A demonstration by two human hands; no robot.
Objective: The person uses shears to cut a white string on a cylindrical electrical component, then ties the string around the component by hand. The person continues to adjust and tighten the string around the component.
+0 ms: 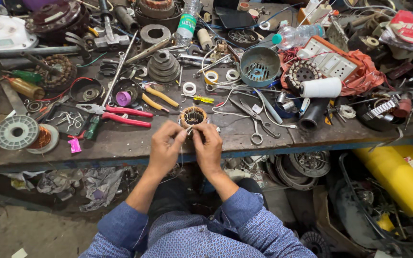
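Both your hands meet at centre frame, over the front edge of the worn wooden workbench (135, 143). Your left hand (164, 149) and right hand (209, 147) have fingertips drawn together, pinching a thin pale wire (181, 157) btwn them; a strand of it hangs down below the hands. Can't tell exactly how the wire runs past the fingertips.

Just above the hands, touching or nearly so, sits the small round copper-wound stator coil (193, 116) w/ tan insulation, upright on the bench, opening facing up.

Left of the coil: red-handled pliers (120, 114) lying flat, handles pointing right. Farther left, grey plastic spool of copper wire (22, 133) near the bench's left front. Right of the coil: steel scissors (253, 119), blades toward upper left. Upper centre: small rolls of white tape (189, 88), and above-right a teal round metal fan housing (260, 66). Right of that, a white thread cone (321, 88) lies on its side. Lower right of frame, below bench level: yellow cylinder (397, 179).

Blue patterned shirt sleeves (244, 210) cover both forearms at bottom centre.
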